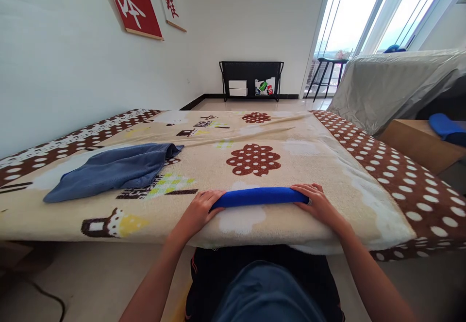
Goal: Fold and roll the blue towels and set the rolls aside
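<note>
A bright blue rolled cloth [260, 196] lies lengthwise across the near part of the patterned blanket [306, 167]. My left hand [202, 209] is closed around its left end, thumb on the near side and fingers over the top. At the other end, my right hand [317, 204] grips the roll the same way, with a ring on one finger. The roll looks long and narrow, slightly bowed. To the left, a grey-blue garment or cloth [112, 172] rests loosely folded on the blanket, apart from both hands.
The blanket has a brown dotted border [393, 171] and drops over the near edge. Beyond it, a black rack [251, 70] holds white boxes and a bag. On the right stand a cardboard box [418, 142] with a blue item on it and a plastic-covered piece of furniture [396, 79].
</note>
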Motion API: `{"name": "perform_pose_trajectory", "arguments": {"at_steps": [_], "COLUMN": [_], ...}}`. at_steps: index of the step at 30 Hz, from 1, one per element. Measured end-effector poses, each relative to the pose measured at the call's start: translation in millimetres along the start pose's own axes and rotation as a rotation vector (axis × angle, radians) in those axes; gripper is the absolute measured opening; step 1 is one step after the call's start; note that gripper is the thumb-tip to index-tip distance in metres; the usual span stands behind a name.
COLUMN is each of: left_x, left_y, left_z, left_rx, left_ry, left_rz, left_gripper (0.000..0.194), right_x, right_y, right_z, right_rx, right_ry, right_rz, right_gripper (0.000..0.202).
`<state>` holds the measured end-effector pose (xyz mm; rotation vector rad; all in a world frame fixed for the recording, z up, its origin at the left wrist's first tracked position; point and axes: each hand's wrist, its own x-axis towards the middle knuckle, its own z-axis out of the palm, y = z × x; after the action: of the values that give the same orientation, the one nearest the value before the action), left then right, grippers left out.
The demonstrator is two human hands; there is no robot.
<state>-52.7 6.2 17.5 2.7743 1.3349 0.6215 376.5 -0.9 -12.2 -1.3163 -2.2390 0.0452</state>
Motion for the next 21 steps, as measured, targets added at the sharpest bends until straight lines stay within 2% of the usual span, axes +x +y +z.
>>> {"name": "perform_pose_trajectory", "arguments": {"at_steps": [9, 17, 21], "left_x": [-15.4, -9.4, -5.8], "left_y": [-15.7, -10.8, -13.0], "left_z": [-0.6, 0.3, -0.9], "left_rx": [-0.064, -0.098, -0.122], "left_ry": [0.046, 0.019, 0.009], "left_rz": [-0.046, -0.077, -0.083], "left_gripper": [0.043, 0.045, 0.048], "right_x": [3.3, 12.0, 16.4], "right_y": [4.1, 1.4, 3.2], "right_z": [-8.8, -15.7, -17.2], "right_rx": [0.243, 0.312, 0.390], "right_ry": [-0.056, -0.120, -0.133], "right_rz": [0.110, 0.101, 0.148], "right_gripper": [0.041, 0.047, 0.047]}}
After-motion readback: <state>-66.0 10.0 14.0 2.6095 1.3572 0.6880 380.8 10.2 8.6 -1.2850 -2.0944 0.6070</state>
